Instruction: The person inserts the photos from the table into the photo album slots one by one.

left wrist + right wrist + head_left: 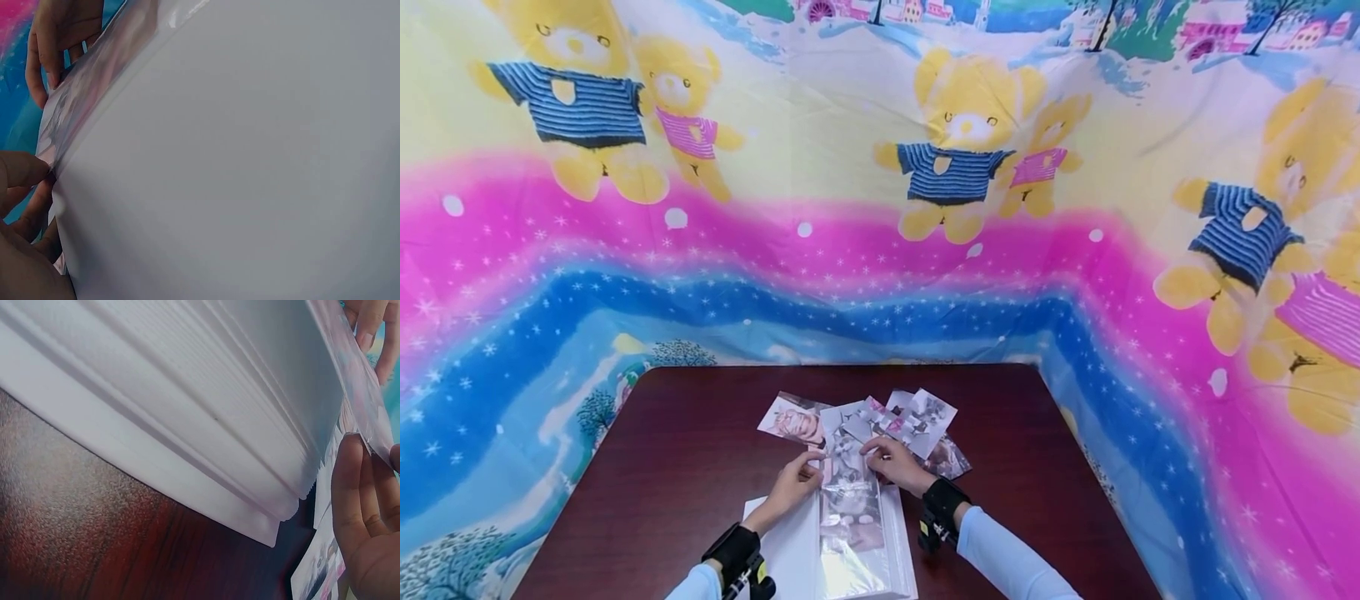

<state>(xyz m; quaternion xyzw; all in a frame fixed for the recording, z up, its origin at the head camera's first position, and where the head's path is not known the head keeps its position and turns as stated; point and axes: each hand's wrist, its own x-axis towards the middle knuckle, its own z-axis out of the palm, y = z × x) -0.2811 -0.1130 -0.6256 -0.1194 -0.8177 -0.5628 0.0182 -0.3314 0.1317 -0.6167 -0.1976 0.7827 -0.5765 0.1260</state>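
Observation:
A photo album with white pages and clear plastic sleeves lies spread at the table's near edge. One printed photo shows under the shiny plastic of its sleeve page. Just above it, a second photo lies between the two hands at the page's top end. My left hand pinches the left edge there between thumb and fingers. On the opposite edge, my right hand pinches the sleeve's corner, its fingers behind the clear plastic. In the left wrist view, a white page fills most of the picture.
Several loose photos overlap beyond the album on the right. Another photo with a pink picture lies to the left of them. The dark brown table meets a cloth backdrop printed with bears. Each wrist wears a black strap with a camera.

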